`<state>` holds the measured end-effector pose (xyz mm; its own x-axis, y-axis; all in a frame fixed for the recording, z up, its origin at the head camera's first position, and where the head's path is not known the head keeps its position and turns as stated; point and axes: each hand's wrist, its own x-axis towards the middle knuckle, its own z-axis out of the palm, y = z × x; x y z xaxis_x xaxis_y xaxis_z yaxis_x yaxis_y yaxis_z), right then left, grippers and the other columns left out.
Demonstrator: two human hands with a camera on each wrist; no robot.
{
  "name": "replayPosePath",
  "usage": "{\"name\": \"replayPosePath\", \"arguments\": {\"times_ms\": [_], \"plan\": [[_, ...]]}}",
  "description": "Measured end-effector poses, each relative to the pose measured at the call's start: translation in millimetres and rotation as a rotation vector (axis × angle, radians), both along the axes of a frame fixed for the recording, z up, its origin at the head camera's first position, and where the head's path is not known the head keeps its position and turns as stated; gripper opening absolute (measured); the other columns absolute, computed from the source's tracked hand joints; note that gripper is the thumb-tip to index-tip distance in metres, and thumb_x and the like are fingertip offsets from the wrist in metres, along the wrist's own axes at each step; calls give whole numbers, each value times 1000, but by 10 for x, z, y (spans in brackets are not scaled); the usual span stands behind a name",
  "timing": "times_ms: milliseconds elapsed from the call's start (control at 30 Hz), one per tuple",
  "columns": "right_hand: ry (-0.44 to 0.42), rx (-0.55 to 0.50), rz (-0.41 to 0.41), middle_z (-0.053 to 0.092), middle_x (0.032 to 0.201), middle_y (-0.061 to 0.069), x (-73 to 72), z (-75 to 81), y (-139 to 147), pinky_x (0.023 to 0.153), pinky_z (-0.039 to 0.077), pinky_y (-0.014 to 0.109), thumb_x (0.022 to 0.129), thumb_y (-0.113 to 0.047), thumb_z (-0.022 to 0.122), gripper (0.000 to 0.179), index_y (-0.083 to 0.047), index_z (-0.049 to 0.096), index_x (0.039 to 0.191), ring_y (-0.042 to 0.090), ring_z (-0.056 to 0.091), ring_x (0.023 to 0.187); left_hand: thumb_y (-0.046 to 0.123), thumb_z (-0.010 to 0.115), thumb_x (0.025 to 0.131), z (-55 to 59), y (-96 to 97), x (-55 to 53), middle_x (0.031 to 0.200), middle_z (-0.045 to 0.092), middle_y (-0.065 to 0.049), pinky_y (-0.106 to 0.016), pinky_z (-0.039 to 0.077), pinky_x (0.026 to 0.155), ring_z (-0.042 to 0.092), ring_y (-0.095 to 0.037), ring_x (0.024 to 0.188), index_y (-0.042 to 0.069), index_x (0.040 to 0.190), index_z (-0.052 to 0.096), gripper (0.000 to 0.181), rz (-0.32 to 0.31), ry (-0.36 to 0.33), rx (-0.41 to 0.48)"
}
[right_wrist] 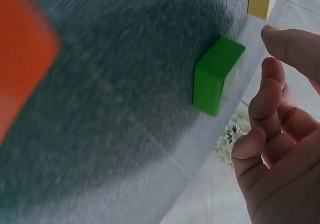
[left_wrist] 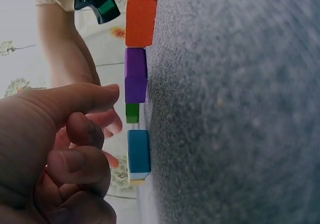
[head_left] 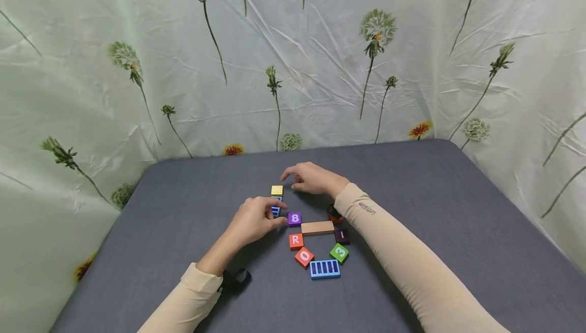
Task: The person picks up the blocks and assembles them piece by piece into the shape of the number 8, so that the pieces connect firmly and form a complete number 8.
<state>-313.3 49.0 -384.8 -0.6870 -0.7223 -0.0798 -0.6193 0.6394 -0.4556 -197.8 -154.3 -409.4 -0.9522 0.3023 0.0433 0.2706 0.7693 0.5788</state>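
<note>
My left hand (head_left: pixel 254 219) is beside a blue striped block (head_left: pixel 276 211) and the purple 8 block (head_left: pixel 294 219), partly covering the blue one. In the left wrist view its thumb points toward the purple block (left_wrist: pixel 135 75), with the other fingers loosely curled and nothing between them. My right hand (head_left: pixel 316 178) hovers right of the yellow block (head_left: pixel 276 190), index finger reaching toward it and holding nothing. In the right wrist view a green block (right_wrist: pixel 217 77) stands close by that hand; the hand hides it in the head view.
Nearer lies a ring of blocks: a wooden plank (head_left: pixel 317 228), orange R block (head_left: pixel 296 241), orange 0 block (head_left: pixel 304 257), blue striped block (head_left: pixel 325 269), green 3 block (head_left: pixel 339 253) and dark block (head_left: pixel 342 236). The right cuff partly covers a red-orange block (head_left: pixel 336 218). Behind the grey table (head_left: pixel 393 170) hangs a flowered curtain.
</note>
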Motion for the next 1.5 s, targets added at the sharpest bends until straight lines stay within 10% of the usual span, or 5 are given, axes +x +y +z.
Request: {"name": "replayPosePath", "arguments": {"times_ms": [1500], "plan": [[52,102,97,64,88,3,-11,9,-82,71,43,24,98,-22,81,30,-13,72,124,11,53,75,23,88,91,-69,17,-21,59,57,9,-24,35,53,48,-5,53,20,108,82,19,-17,9,-27]]}}
